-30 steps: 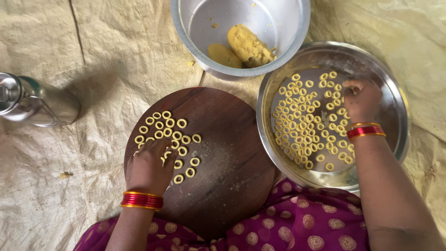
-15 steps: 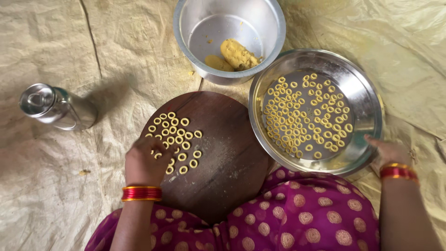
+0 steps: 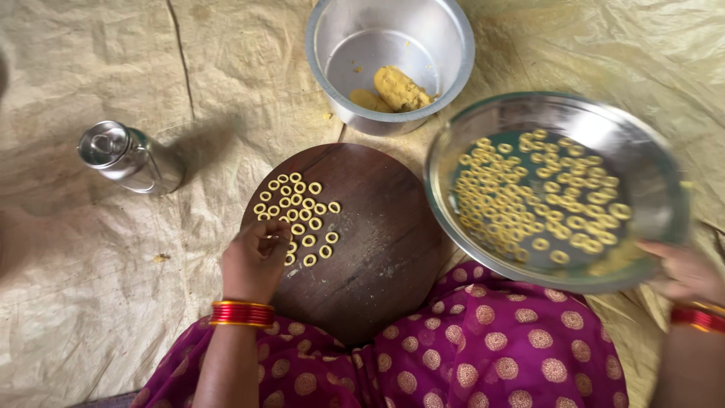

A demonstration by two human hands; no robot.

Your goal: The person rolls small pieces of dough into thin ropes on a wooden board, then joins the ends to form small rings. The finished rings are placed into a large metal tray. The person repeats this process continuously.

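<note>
On the round dark wooden board [image 3: 370,242], seen from the head camera, the left hand [image 3: 255,261] rests with its fingers curled loosely over the near edge of a cluster of small yellow dough rings [image 3: 298,215]; whether it pinches one of them I cannot tell. Red and gold bangles [image 3: 242,312] circle that wrist. The rings lie in short rows on the left half of the board, touching or just beside one another.

To the right, the right hand [image 3: 683,272] grips the near rim of a wide shallow steel plate [image 3: 453,162], which is tilted and lifted off the ground, its edge blurred. Many more dough rings [image 3: 536,200] are spread across its bottom. A red bangle [image 3: 698,317] shows at that wrist.

Beyond the board stands a deep aluminium pot [image 3: 453,45] holding a lump of yellow dough [image 3: 400,88]. Well to the left, a small steel canister [image 3: 128,155] lies on its side on the beige plastic sheet [image 3: 91,287]. Magenta fabric with pale round motifs [image 3: 483,347] covers the lap below.
</note>
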